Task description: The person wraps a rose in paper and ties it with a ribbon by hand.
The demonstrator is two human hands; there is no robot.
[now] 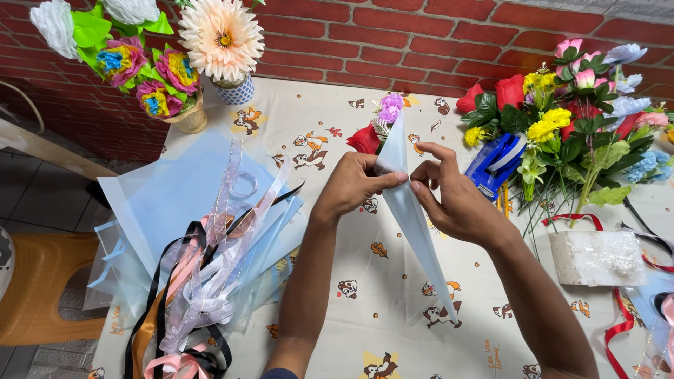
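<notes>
Pale blue paper cone (414, 217), long, tapered, pinched near top

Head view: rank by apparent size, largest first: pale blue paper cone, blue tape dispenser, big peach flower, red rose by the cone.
1. pale blue paper cone, pinched by left hand and right hand
2. big peach flower
3. blue tape dispenser, partly hidden by flowers, so its rank against the peach flower is unsure
4. red rose

Bright, even daylight, soft shadows, sharp focus, slight edge distortion.
</notes>
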